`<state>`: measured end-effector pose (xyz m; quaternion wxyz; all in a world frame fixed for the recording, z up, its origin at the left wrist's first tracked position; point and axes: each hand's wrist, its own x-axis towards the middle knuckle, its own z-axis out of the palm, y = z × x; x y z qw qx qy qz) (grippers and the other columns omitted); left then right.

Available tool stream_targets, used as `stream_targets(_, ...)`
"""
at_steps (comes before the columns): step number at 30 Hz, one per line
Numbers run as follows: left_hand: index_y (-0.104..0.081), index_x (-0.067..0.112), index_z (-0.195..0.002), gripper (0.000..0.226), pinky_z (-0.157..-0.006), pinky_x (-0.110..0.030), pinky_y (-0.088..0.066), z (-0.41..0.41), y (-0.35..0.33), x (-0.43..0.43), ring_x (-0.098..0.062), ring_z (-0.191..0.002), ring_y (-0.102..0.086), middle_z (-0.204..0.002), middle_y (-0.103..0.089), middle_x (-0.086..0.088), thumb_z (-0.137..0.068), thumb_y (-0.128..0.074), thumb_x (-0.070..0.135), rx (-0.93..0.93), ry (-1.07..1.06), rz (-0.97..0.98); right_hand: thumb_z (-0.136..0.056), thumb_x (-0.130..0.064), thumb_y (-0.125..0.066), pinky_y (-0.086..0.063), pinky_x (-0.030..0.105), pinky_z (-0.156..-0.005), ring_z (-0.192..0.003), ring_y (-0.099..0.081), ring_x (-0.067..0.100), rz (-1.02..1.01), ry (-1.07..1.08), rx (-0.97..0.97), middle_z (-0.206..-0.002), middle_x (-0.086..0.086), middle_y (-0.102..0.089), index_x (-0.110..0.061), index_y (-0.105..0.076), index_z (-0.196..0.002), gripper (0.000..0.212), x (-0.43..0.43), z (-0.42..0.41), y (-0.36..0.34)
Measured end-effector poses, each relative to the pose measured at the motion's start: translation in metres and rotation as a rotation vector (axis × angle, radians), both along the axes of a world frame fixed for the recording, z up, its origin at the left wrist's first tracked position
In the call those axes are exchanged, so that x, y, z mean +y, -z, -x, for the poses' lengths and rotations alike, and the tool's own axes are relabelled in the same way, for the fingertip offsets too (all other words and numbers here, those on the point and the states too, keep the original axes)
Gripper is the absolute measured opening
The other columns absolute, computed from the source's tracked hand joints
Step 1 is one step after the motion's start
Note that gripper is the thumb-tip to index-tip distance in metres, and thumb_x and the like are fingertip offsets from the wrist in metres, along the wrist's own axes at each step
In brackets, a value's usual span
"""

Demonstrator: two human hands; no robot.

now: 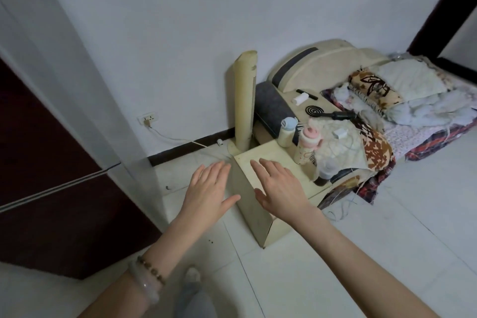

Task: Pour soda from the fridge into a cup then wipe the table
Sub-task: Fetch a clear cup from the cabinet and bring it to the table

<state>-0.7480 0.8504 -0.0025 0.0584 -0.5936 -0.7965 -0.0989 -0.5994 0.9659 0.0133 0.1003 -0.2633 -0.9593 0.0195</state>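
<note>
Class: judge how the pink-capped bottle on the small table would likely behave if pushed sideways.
The pink-capped bottle stands upright, tall and narrow, so it would probably tip rather than slide. Its rounded body suggests it would roll once down. It stands near the far edge of the small table, beside heaped cloth, which might catch it.

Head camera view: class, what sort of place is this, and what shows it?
Most likely a bedroom in a home: a low bed piled with folded blankets, its padded headboard against the wall, and a tower fan beside it.
</note>
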Motion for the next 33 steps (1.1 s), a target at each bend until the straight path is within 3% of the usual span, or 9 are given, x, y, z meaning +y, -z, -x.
stream_targets(4, -0.055, 0.006, -0.123, 0.067, -0.099, -0.044, -0.042, 0.048, 0.009, 0.059, -0.027, -0.113, -0.058, -0.124, -0.060, -0.011, -0.074, -0.068, 0.051, -0.007, 0.112, 0.000, -0.066, -0.022, -0.073, -0.052, 0.041, -0.078, -0.106, -0.058, 0.035, 0.040, 0.078, -0.039, -0.120, 0.016, -0.058, -0.007, -0.050, -0.128, 0.068, 0.040, 0.036, 0.014)
stream_targets(6, -0.054, 0.005, -0.124, 0.069, -0.100, -0.046, -0.041, 0.074, 0.014, 0.092, -0.028, -0.115, -0.058, -0.125, -0.060, -0.012, -0.074, -0.070, 0.051, -0.006, 0.172, 0.003, -0.077, -0.022, -0.065, -0.045, 0.043, -0.091, -0.120, -0.048, 0.035, 0.054, 0.133, -0.049, -0.134, 0.017, -0.049, -0.008, -0.041, -0.137, 0.066, 0.059, 0.055, 0.020)
stream_targets(9, -0.051, 0.005, -0.129, 0.070, -0.104, -0.046, -0.036, 0.111, 0.019, 0.139, -0.028, -0.120, -0.054, -0.130, -0.057, -0.012, -0.077, -0.066, 0.051, -0.022, 0.277, 0.051, -0.083, -0.023, -0.060, -0.040, 0.043, -0.099, -0.128, -0.041, 0.034, 0.078, 0.260, -0.049, -0.142, 0.016, -0.042, -0.009, -0.034, -0.142, 0.066, 0.085, 0.083, 0.026)
stream_targets(14, -0.030, 0.011, -0.145, 0.073, -0.115, -0.040, -0.015, 0.160, 0.023, 0.209, -0.023, -0.139, -0.030, -0.150, -0.034, -0.007, -0.089, -0.048, 0.055, -0.034, 0.472, 0.105, -0.070, -0.021, -0.073, -0.052, 0.043, -0.083, -0.110, -0.058, 0.036, 0.116, 0.450, -0.048, -0.125, 0.018, -0.058, -0.007, -0.049, -0.131, 0.068, 0.124, 0.120, 0.036)
stream_targets(17, -0.024, 0.013, -0.147, 0.073, -0.116, -0.036, -0.008, 0.176, 0.032, 0.243, -0.020, -0.141, -0.025, -0.153, -0.029, -0.005, -0.090, -0.043, 0.056, -0.034, 0.573, 0.128, -0.080, -0.024, -0.066, -0.046, 0.042, -0.091, -0.119, -0.051, 0.034, 0.153, 0.583, -0.042, -0.134, 0.015, -0.051, -0.009, -0.042, -0.137, 0.064, 0.138, 0.130, 0.043)
stream_targets(24, -0.028, 0.013, -0.144, 0.072, -0.115, -0.034, -0.012, 0.182, 0.064, 0.301, -0.020, -0.138, -0.029, -0.150, -0.031, -0.003, -0.088, -0.051, 0.051, -0.169, 0.740, 0.212, -0.074, -0.018, -0.071, -0.051, 0.043, -0.081, -0.107, -0.058, 0.037, 0.263, 0.781, -0.037, -0.121, 0.015, -0.059, -0.006, -0.049, -0.130, 0.062, 0.162, 0.119, 0.076)
stream_targets(29, -0.028, 0.012, -0.144, 0.073, -0.112, -0.033, -0.017, 0.179, 0.091, 0.341, -0.021, -0.136, -0.030, -0.150, -0.032, -0.003, -0.087, -0.056, 0.049, -0.253, 0.770, 0.296, -0.084, -0.021, -0.060, -0.045, 0.044, -0.094, -0.119, -0.048, 0.033, 0.365, 0.879, -0.044, -0.133, 0.012, -0.051, -0.009, -0.038, -0.140, 0.061, 0.193, 0.104, 0.107)
stream_targets(33, -0.026, 0.014, -0.144, 0.074, -0.110, -0.032, -0.021, 0.172, 0.117, 0.374, -0.020, -0.136, -0.029, -0.150, -0.031, -0.003, -0.086, -0.059, 0.045, -0.353, 0.753, 0.405, -0.086, -0.020, -0.056, -0.045, 0.041, -0.092, -0.119, -0.047, 0.032, 0.456, 0.944, -0.034, -0.133, 0.011, -0.050, -0.010, -0.036, -0.141, 0.059, 0.220, 0.089, 0.139)
